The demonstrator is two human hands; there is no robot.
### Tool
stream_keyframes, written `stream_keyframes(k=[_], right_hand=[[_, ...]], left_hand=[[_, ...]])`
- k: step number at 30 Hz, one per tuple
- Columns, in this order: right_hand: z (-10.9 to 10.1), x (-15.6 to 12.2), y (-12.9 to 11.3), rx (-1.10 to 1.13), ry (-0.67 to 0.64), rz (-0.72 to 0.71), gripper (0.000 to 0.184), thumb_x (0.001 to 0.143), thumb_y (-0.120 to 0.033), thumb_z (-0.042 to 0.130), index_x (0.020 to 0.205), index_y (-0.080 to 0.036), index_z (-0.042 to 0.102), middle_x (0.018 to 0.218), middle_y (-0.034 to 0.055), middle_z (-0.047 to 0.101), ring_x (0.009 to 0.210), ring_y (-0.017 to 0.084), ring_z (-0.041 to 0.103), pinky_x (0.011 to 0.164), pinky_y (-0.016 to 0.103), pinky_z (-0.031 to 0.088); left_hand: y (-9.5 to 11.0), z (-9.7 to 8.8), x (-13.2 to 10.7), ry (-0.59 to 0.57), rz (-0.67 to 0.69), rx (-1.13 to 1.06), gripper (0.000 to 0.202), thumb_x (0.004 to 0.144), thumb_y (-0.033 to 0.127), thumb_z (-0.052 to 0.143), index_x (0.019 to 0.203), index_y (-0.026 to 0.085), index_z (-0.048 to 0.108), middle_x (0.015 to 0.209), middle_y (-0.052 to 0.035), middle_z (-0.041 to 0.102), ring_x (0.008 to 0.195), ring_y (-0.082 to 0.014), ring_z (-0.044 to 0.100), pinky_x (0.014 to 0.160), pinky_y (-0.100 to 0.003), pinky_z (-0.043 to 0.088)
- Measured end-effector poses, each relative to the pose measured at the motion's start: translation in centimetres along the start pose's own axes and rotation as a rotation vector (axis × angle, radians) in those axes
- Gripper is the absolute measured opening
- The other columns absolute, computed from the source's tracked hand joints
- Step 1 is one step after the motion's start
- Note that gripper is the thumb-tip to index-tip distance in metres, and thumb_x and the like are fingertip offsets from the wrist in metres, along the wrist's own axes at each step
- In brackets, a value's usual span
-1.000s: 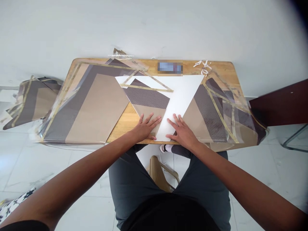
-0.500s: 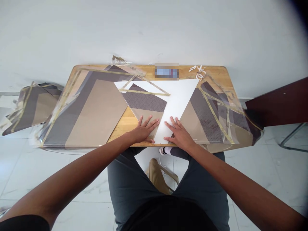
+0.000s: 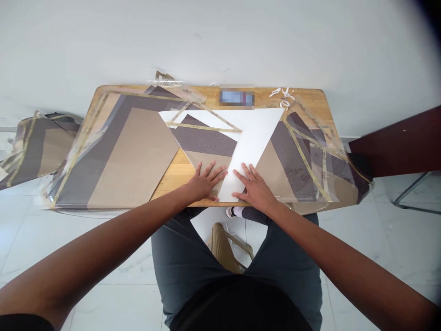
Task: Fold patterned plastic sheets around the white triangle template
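A white wall rises behind a wooden table (image 3: 177, 171), with pale floor tiles (image 3: 110, 305) around it and a dark wooden cabinet (image 3: 396, 142) off to the right. The middle of the table is taken up by a white sheet (image 3: 254, 138), tapering toward the near edge. Beside it lies a brown-and-grey sheet (image 3: 203, 147), and a strip of tape (image 3: 203, 128) crosses both. The left hand (image 3: 206, 183) lies flat on the brown-and-grey sheet, its fingers (image 3: 215, 171) spread wide and its fingertips close to the white edge. The right hand (image 3: 255, 189) rests on the white sheet, with its fingers (image 3: 243, 174) also spread and nothing gripped. Flat palms like these seem meant to pin the layers down and stop them sliding. Large sheets in clear wrap (image 3: 127, 156) and (image 3: 306, 156) sit on either side, probably pushed aside to leave working room, and another wrapped bundle (image 3: 37, 149) hangs over the left end. Tape scraps (image 3: 284, 97) lie at the far edge, out of the way.
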State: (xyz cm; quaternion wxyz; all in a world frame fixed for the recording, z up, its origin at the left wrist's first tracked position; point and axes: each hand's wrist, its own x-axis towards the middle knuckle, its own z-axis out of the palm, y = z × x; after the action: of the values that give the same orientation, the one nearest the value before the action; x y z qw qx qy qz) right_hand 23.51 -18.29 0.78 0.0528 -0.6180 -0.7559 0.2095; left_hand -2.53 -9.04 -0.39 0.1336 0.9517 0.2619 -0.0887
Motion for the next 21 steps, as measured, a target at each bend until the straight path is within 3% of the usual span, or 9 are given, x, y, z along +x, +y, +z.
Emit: stream_keyframes(k=[3, 5, 7, 9, 10, 12, 14, 17, 21], right_hand=[[-0.4, -0.8, -1.3, 0.082, 0.097, 0.024, 0.08, 0.097, -0.054, 0.069, 0.168, -0.03, 0.04, 0.181, 0.0092, 0.018, 0.167, 0.036, 0.014, 0.132, 0.06, 0.026], [-0.8, -2.8, -2.0, 0.209, 0.24, 0.101, 0.067, 0.102, -0.051, 0.062, 0.164, -0.032, 0.046, 0.177, 0.0086, 0.032, 0.163, 0.034, 0.031, 0.131, 0.06, 0.031], [-1.1, -6.1, -1.7, 0.401, 0.413, 0.294, 0.054, 0.104, -0.053, 0.056, 0.154, -0.032, 0.057, 0.16, 0.011, 0.056, 0.144, 0.032, 0.057, 0.12, 0.055, 0.048], [-1.4, -10.0, -0.1, 0.616, 0.59, 0.602, 0.048, 0.102, -0.058, 0.059, 0.139, -0.028, 0.066, 0.126, 0.0116, 0.075, 0.105, 0.028, 0.075, 0.092, 0.046, 0.064], [-1.5, -11.9, 1.2, 0.693, 0.685, 0.778, 0.048, 0.099, -0.061, 0.062, 0.131, -0.026, 0.069, 0.108, 0.0094, 0.077, 0.086, 0.025, 0.075, 0.074, 0.04, 0.065], [-1.5, -15.0, 4.2, 0.819, 0.883, 1.004, 0.046, 0.092, -0.062, 0.07, 0.114, -0.022, 0.072, 0.081, 0.0021, 0.069, 0.06, 0.016, 0.062, 0.048, 0.026, 0.051], [-1.3, -16.8, 7.0, 0.989, 0.88, 1.109, 0.05, 0.082, -0.064, 0.079, 0.098, -0.017, 0.072, 0.072, -0.0017, 0.061, 0.051, 0.009, 0.049, 0.04, 0.019, 0.036], [-0.9, -16.9, 9.4, 1.219, 0.758, 1.109, 0.06, 0.072, -0.066, 0.086, 0.094, -0.013, 0.073, 0.065, -0.0059, 0.055, 0.046, 0.004, 0.035, 0.036, 0.015, 0.023], [-1.0, -15.5, 9.7, 1.302, 0.772, 1.05, 0.059, 0.065, -0.064, 0.09, 0.092, -0.016, 0.069, 0.062, -0.0099, 0.049, 0.044, 0.002, 0.028, 0.036, 0.014, 0.018]], left_hand=[[0.3, -0.5, 0.0, 0.004, -0.001, 0.02, 0.117, 0.082, 0.062, 0.086, 0.174, 0.029, 0.024, 0.18, -0.014, 0.023, 0.165, -0.0482, 0.013, 0.127, -0.08, 0.006], [0.4, -0.6, -0.1, 0.02, -0.001, 0.033, 0.115, 0.082, 0.062, 0.087, 0.174, 0.03, 0.025, 0.179, -0.0134, 0.024, 0.165, -0.0487, 0.015, 0.127, -0.079, 0.007], [0.3, -0.5, 0.0, 0.029, -0.002, 0.045, 0.114, 0.081, 0.06, 0.087, 0.173, 0.031, 0.027, 0.179, -0.0132, 0.025, 0.165, -0.0491, 0.016, 0.127, -0.079, 0.008], [0.3, -0.4, 0.0, 0.039, 0.003, 0.048, 0.115, 0.08, 0.06, 0.088, 0.173, 0.031, 0.028, 0.179, -0.0136, 0.026, 0.164, -0.05, 0.016, 0.127, -0.079, 0.009], [0.2, -0.3, 0.1, 0.045, 0.007, 0.047, 0.115, 0.079, 0.06, 0.089, 0.173, 0.031, 0.028, 0.179, -0.0138, 0.026, 0.164, -0.0505, 0.016, 0.127, -0.078, 0.01], [0.2, -0.4, 0.1, 0.047, 0.007, 0.053, 0.117, 0.079, 0.062, 0.088, 0.174, 0.03, 0.027, 0.179, -0.0142, 0.027, 0.164, -0.0516, 0.015, 0.127, -0.078, 0.012], [0.4, -0.8, 0.2, 0.005, -0.008, 0.084, 0.118, 0.08, 0.066, 0.085, 0.175, 0.029, 0.024, 0.179, -0.0144, 0.024, 0.165, -0.0519, 0.011, 0.127, -0.077, 0.014], [0.8, -1.8, 0.2, -0.103, -0.037, 0.15, 0.118, 0.085, 0.073, 0.077, 0.176, 0.026, 0.018, 0.181, -0.0143, 0.016, 0.166, -0.0508, 0.006, 0.127, -0.076, 0.014], [1.1, -2.6, 0.2, -0.155, -0.052, 0.181, 0.119, 0.085, 0.075, 0.075, 0.176, 0.025, 0.017, 0.182, -0.0139, 0.012, 0.166, -0.05, 0.005, 0.127, -0.075, 0.015]])
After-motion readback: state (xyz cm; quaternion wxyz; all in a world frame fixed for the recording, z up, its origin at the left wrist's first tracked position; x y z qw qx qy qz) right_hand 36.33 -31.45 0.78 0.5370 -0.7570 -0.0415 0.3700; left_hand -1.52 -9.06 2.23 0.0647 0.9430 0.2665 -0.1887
